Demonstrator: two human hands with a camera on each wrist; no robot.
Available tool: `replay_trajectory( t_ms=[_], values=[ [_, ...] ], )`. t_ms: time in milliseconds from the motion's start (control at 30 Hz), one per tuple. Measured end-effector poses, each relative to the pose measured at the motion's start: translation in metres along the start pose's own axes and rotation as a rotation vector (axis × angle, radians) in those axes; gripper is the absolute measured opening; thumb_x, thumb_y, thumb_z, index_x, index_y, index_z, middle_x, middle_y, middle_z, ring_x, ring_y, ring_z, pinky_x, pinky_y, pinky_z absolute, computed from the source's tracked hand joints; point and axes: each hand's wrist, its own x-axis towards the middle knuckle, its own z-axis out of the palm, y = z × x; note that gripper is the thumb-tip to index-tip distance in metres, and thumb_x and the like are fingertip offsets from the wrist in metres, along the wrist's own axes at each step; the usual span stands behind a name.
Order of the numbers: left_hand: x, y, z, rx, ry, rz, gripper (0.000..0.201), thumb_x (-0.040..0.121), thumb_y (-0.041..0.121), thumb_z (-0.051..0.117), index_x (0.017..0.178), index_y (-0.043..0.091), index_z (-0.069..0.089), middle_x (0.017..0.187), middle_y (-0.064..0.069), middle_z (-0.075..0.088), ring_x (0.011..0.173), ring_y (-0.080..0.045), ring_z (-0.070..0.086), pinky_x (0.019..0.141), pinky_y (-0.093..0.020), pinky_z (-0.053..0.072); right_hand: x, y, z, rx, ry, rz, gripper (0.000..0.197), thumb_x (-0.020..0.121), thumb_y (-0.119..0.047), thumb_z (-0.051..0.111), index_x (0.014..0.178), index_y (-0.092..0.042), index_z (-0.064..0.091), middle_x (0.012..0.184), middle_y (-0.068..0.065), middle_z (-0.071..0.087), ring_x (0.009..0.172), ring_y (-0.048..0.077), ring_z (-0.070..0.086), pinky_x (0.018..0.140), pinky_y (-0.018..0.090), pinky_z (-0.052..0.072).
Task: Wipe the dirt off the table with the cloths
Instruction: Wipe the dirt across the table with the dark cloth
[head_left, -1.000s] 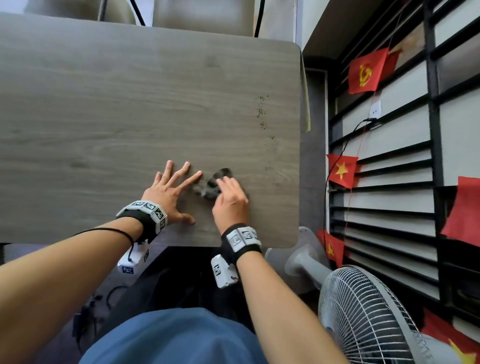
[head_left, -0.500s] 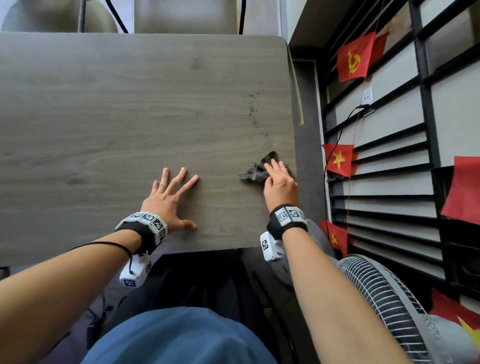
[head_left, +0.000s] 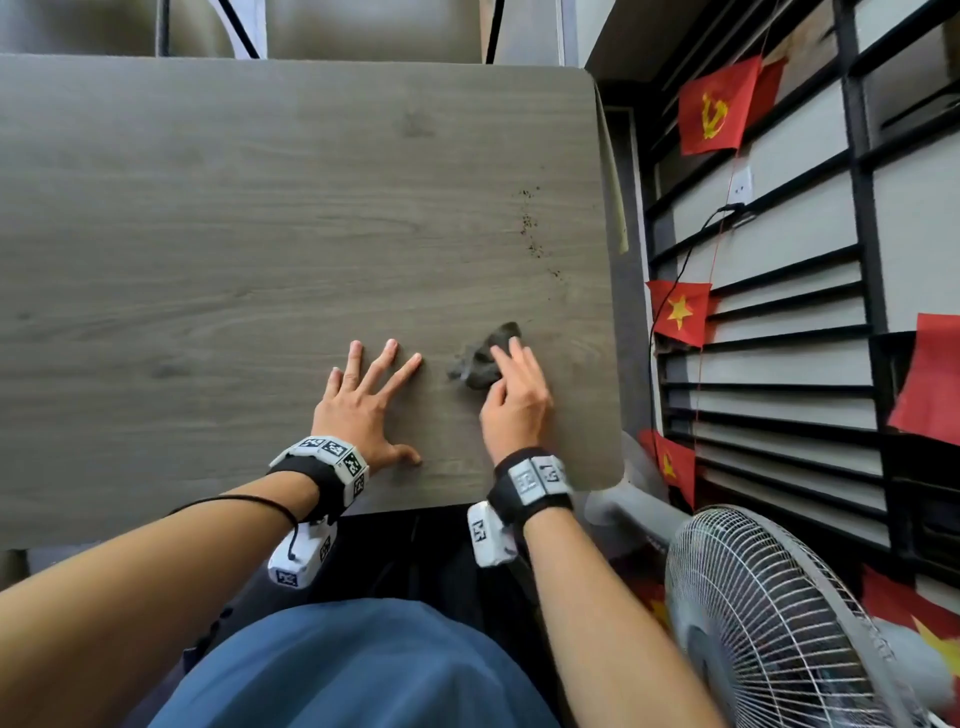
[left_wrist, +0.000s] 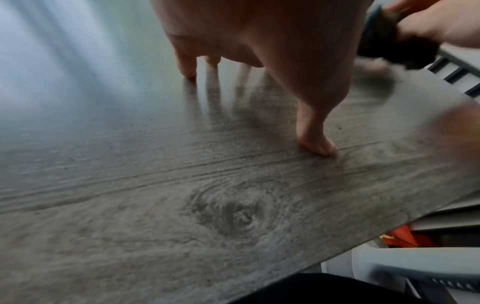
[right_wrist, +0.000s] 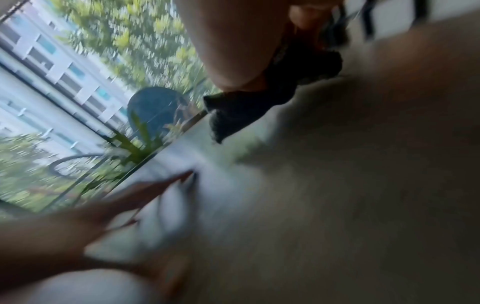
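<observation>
The counter (head_left: 218, 249) in front of me is a grey wood-grain top with a rounded far right corner and a dark knot in the grain near my edge. A thin trail of dark dirt specks (head_left: 531, 228) runs down its right side, well beyond my fingers. To my right stands a wall of pale panels with black bars, hung with red flags (head_left: 719, 106) on a string, and a white pedestal fan (head_left: 769, 618) sits low beside my right arm.

My left hand (head_left: 363, 402) lies flat on the counter, fingers straight and spread, thumb tip pressed down near the front edge, holding nothing. My right hand (head_left: 514, 395) rests on the dark crumpled cloth (head_left: 480, 361), fingers laid over its top and thumb against its near side; the wrist view is too blurred to show how tightly I hold it. The cloth lies on the counter just right of my left fingertips, below the dirt trail.

Half a second ago the cloth and my right hand were out by the counter's right edge; now they are back in toward my left hand, which has not moved. The specks look unchanged.
</observation>
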Motion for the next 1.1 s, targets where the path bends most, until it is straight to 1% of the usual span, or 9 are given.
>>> replay_trajectory(
  t_ms=[100,167,300,400,633,800,900,1000,1100],
  values=[
    [0.000,-0.001,0.003,-0.046,0.046,0.015,0.114,0.075,0.076,0.061,0.152,0.051,-0.019,0.167,0.010,-0.014,0.153,-0.036,-0.013,0.123,-0.055,0.014,-0.060,-0.050,0.044,-0.110,-0.195,0.080,0.071,0.075,-0.016,0.052,0.145,-0.013,0.042,0.160,0.012,0.019,0.149,0.031,0.008,0.121,0.045,0.013],
    [-0.001,-0.002,0.004,-0.084,0.099,0.031,0.100,0.083,0.068,0.055,0.155,0.049,-0.011,0.169,0.008,-0.007,0.154,-0.037,-0.009,0.121,-0.056,0.019,-0.067,-0.059,0.052,-0.148,-0.188,0.159,0.076,0.079,-0.026,0.056,0.150,-0.016,0.032,0.162,0.009,0.008,0.150,0.028,-0.002,0.122,0.042,0.005],
    [-0.003,0.000,0.001,-0.048,0.020,0.029,0.129,0.063,0.073,0.074,0.157,0.045,-0.011,0.168,0.008,-0.012,0.153,-0.037,-0.013,0.124,-0.055,0.012,-0.050,-0.031,0.040,-0.166,-0.186,0.053,0.066,0.082,-0.016,0.056,0.146,-0.022,0.041,0.160,0.004,0.022,0.149,0.023,0.013,0.119,0.042,0.021],
    [-0.002,0.007,-0.003,0.001,0.003,-0.005,0.138,0.059,0.077,0.076,0.156,0.044,-0.016,0.167,0.008,-0.016,0.153,-0.037,-0.016,0.123,-0.058,0.010,-0.031,-0.011,0.030,-0.165,-0.153,0.028,0.062,0.083,-0.008,0.052,0.143,-0.021,0.047,0.155,0.003,0.033,0.147,0.020,0.022,0.118,0.040,0.026],
    [-0.001,0.006,-0.008,0.031,-0.011,-0.008,0.136,0.060,0.077,0.076,0.157,0.042,-0.012,0.167,0.005,-0.013,0.152,-0.040,-0.012,0.120,-0.062,0.012,0.034,0.022,0.004,-0.205,0.012,0.169,0.061,0.083,0.004,0.053,0.141,-0.016,0.050,0.151,0.006,0.041,0.142,0.025,0.032,0.115,0.037,0.031],
    [0.016,-0.002,-0.026,0.036,0.051,0.009,0.115,0.066,0.070,0.076,0.158,0.041,0.012,0.162,-0.001,0.016,0.147,-0.036,0.013,0.119,-0.054,0.020,0.063,0.023,-0.007,-0.258,-0.044,0.208,0.055,0.084,0.008,0.047,0.136,-0.009,0.055,0.148,0.011,0.044,0.140,0.032,0.036,0.110,0.043,0.037],
    [0.043,-0.006,-0.044,0.010,0.062,-0.019,0.120,0.059,0.072,0.078,0.156,0.043,0.015,0.162,0.001,0.013,0.148,-0.035,0.011,0.119,-0.058,0.019,0.055,0.000,0.001,-0.265,-0.058,0.104,0.054,0.083,0.009,0.046,0.133,-0.007,0.057,0.144,0.013,0.048,0.136,0.034,0.040,0.111,0.041,0.037],
    [0.068,-0.003,-0.065,-0.018,0.047,-0.067,0.111,0.068,0.051,0.080,0.157,0.042,0.015,0.165,0.001,0.004,0.151,-0.038,0.000,0.118,-0.065,0.018,0.026,-0.040,0.035,-0.225,-0.196,-0.084,0.053,0.084,0.006,0.045,0.134,-0.009,0.056,0.146,0.013,0.046,0.139,0.033,0.037,0.113,0.042,0.034],
    [0.083,0.001,-0.080,-0.024,-0.015,-0.121,0.112,0.071,0.034,0.076,0.156,0.046,0.005,0.165,0.004,-0.010,0.151,-0.042,-0.010,0.111,-0.075,0.019,0.009,-0.057,0.056,-0.170,-0.297,-0.095,0.059,0.082,0.008,0.045,0.137,-0.012,0.053,0.151,0.010,0.040,0.142,0.031,0.031,0.116,0.043,0.029]
  ],
)
